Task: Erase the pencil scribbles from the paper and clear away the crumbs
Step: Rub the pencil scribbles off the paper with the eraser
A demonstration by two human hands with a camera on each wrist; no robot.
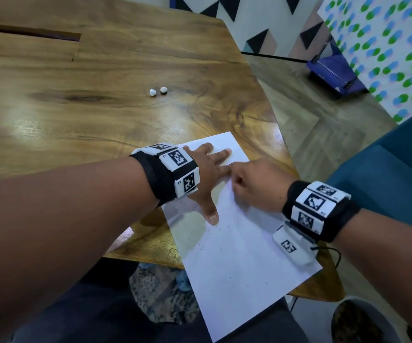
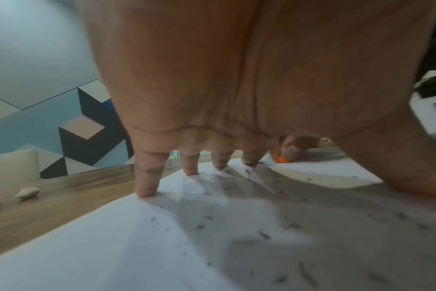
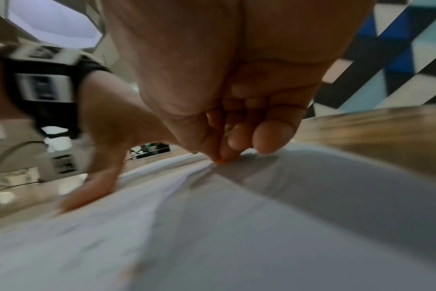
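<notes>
— Where's the sheet?
— White paper sheet (image 1: 239,246) lies on my wooden desk (image 1: 101,115), dark crumbs (image 1: 221,248) scattered. My left hand (image 1: 206,179) presses it, fingers splayed.
— Right?
— Right hand (image 1: 257,186) pinches a small orange eraser (image 3: 220,160) against the paper.

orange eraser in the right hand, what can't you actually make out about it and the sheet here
- Small orange eraser: right wrist view shows only a tip; the right hand pinching it covers the rest; head view hides it fully.
- Pencil scribbles: none discernible; both hands cover that part of the white paper sheet.
- Dark eraser crumbs: too small to count, blurred in the right wrist view.
- Left hand: pressed flat on the sheet.
</notes>
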